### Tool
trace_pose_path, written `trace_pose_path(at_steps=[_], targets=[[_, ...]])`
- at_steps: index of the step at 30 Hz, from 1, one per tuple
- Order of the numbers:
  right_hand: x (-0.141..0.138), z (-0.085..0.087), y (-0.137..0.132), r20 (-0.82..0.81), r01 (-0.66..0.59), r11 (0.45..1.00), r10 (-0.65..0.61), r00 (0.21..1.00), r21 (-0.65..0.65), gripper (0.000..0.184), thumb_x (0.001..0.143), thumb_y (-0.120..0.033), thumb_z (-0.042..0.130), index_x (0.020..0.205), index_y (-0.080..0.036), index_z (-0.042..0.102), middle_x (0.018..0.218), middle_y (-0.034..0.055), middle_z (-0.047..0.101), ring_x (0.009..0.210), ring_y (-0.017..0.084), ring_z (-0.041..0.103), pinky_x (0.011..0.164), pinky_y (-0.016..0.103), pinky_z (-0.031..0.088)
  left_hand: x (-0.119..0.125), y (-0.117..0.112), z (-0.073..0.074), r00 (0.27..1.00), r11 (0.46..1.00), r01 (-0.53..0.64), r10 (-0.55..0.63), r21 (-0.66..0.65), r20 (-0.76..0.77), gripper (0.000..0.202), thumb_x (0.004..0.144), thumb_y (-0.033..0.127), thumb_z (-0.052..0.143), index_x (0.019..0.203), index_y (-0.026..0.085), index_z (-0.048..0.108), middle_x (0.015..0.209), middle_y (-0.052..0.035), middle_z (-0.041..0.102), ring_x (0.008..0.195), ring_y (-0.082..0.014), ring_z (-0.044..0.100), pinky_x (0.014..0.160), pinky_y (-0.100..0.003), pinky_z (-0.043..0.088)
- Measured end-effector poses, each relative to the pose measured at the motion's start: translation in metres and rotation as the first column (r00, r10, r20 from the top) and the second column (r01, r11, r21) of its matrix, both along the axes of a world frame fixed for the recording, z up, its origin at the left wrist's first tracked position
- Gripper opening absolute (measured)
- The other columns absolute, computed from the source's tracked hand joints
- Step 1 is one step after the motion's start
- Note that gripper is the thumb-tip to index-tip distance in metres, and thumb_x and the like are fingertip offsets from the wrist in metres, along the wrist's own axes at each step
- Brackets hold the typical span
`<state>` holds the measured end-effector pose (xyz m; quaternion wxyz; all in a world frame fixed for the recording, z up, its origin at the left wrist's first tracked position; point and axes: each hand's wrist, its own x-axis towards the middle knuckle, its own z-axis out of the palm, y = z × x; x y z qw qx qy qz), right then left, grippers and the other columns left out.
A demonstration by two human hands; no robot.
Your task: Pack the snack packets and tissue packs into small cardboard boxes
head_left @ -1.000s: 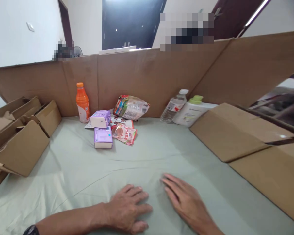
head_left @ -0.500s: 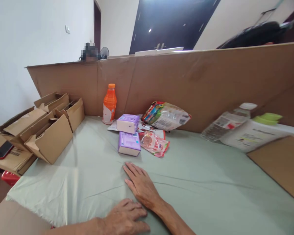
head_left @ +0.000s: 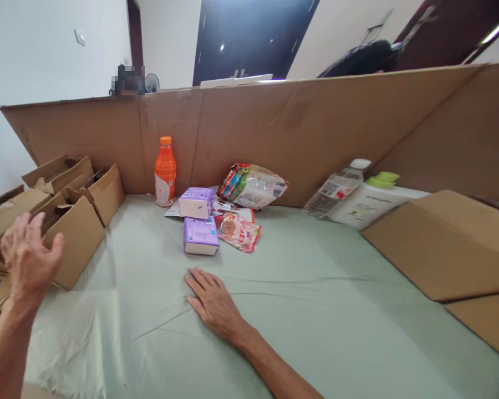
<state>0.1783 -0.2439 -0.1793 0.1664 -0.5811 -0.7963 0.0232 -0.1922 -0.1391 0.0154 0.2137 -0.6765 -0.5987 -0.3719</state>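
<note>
My right hand (head_left: 214,302) lies flat and open on the pale green cloth (head_left: 316,310), just in front of a purple tissue pack (head_left: 200,236). A second purple pack (head_left: 197,201) sits behind it, beside red snack packets (head_left: 238,231) and a larger snack bag (head_left: 253,186). An orange drink bottle (head_left: 165,172) stands against the cardboard wall (head_left: 274,127). My left hand (head_left: 28,256) is raised in the air at the left with fingers spread, empty, in front of small open cardboard boxes (head_left: 77,221).
A clear water bottle (head_left: 336,187) and a white bottle with a green cap (head_left: 370,200) lean at the back right. Flat cardboard sheets (head_left: 441,244) cover the right side. More folded boxes are stacked at the far left edge.
My left hand has lifted off the cloth and swung left toward the small boxes. My right hand stays flat near the purple pack. The camera has panned slightly right.
</note>
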Motion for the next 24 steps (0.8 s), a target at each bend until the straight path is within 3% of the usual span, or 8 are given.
trace_pose_path(at_steps=[2,4,9,12,15,18,21,24], targets=[[0.000,0.002,0.000,-0.024,0.002,1.000,-0.002,1.000,-0.004,0.049,0.100,-0.030,0.051,0.147,-0.019,0.057,0.157,0.0118,0.050,0.144,0.030,0.046,0.117,0.051,0.036,-0.017,0.004,0.013,0.993,0.980,-0.091,0.104,-0.174,0.063,0.052,0.083,0.037,0.064,0.130,0.014,0.062,0.100,-0.0068,0.074,0.116,-0.0405,0.066,0.100,-0.063,0.049],[-0.002,0.004,0.001,-0.048,0.006,1.000,-0.006,0.999,-0.009,0.048,0.099,-0.030,0.052,0.146,-0.020,0.058,0.157,0.0123,0.050,0.144,0.031,0.046,0.117,0.052,0.036,-0.023,0.003,0.018,0.987,0.953,-0.074,0.113,-0.295,0.118,0.044,0.081,0.036,0.063,0.119,0.016,0.067,0.073,0.0004,0.069,0.083,-0.0322,0.072,0.077,-0.049,0.058],[-0.001,0.004,0.003,-0.278,0.012,1.000,-0.006,0.961,0.017,0.043,0.095,-0.031,0.056,0.135,-0.020,0.067,0.149,0.0142,0.058,0.139,0.031,0.051,0.115,0.053,0.039,-0.008,-0.016,0.009,0.976,0.913,0.121,-0.038,-0.390,0.213,0.035,0.084,0.046,0.059,0.102,0.018,0.069,0.072,0.0023,0.072,0.057,-0.0180,0.065,0.054,-0.027,0.053],[0.006,-0.002,0.006,-0.602,0.091,0.994,-0.034,0.798,0.065,0.031,0.090,-0.038,0.061,0.112,-0.022,0.078,0.134,0.0144,0.069,0.126,0.031,0.062,0.110,0.053,0.045,0.011,-0.036,-0.001,0.928,0.867,0.357,-0.286,-0.349,0.237,0.034,0.085,0.049,0.061,0.098,0.019,0.070,0.078,0.0003,0.076,0.061,-0.0180,0.070,0.057,-0.025,0.056],[0.018,-0.006,0.008,-0.760,0.206,0.978,-0.110,0.641,0.032,0.034,0.092,-0.047,0.056,0.101,-0.022,0.078,0.126,0.0151,0.073,0.116,0.029,0.067,0.104,0.050,0.050,0.040,-0.062,-0.007,0.791,0.731,0.610,-0.588,-0.306,0.171,0.020,0.093,0.036,0.060,0.098,0.021,0.071,0.088,-0.0020,0.079,0.076,-0.0183,0.075,0.067,-0.023,0.059],[0.031,-0.005,0.007,-0.831,0.271,0.961,-0.188,0.523,-0.047,0.045,0.097,-0.054,0.047,0.103,-0.019,0.076,0.119,0.0148,0.074,0.110,0.027,0.069,0.099,0.044,0.054,0.074,-0.090,-0.006,0.583,0.515,0.782,-0.804,-0.352,0.117,0.016,0.097,0.019,0.055,0.102,0.023,0.069,0.094,-0.0031,0.078,0.095,-0.0189,0.074,0.085,-0.027,0.060],[0.042,0.000,0.005,-0.873,0.274,0.952,-0.247,0.420,-0.137,0.053,0.096,-0.062,0.045,0.106,-0.019,0.074,0.106,0.0108,0.077,0.102,0.026,0.070,0.091,0.041,0.057,0.102,-0.110,0.000,0.407,0.325,0.851,-0.905,-0.412,0.127,0.018,0.096,0.010,0.051,0.099,0.022,0.064,0.085,-0.0017,0.074,0.085,-0.0166,0.072,0.098,-0.036,0.057],[0.047,0.007,0.001,-0.894,0.228,0.952,-0.275,0.355,-0.202,0.057,0.091,-0.069,0.050,0.104,-0.019,0.075,0.092,0.0070,0.077,0.098,0.026,0.070,0.086,0.039,0.058,0.114,-0.117,0.003,0.352,0.263,0.856,-0.927,-0.446,0.128,0.016,0.094,0.009,0.052,0.094,0.021,0.062,0.076,0.0012,0.068,0.070,-0.0138,0.067,0.104,-0.041,0.053]])
